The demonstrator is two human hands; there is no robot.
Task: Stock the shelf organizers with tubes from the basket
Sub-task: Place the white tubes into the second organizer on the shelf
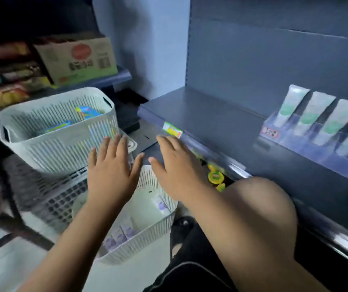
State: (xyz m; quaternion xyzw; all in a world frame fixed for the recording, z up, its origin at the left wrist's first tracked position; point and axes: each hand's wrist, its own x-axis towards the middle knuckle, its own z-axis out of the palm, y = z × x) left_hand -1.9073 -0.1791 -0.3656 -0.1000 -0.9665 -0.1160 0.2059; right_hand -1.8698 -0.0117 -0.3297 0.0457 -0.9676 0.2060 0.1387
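Both my hands hover palm-down with straight, spread fingers and hold nothing. My left hand is over the gap between two white slatted baskets. My right hand is beside it, near the shelf's front edge. The lower basket on the floor holds a few small white and purple tubes. The upper basket holds blue and yellow packs. On the grey shelf at right, several white tubes with green labels stand in a clear organizer.
A cardboard box and snack packs sit on the shelf at the left. A grey crate carries the upper basket. Yellow items lie below the shelf edge. My knee is by the shelf front.
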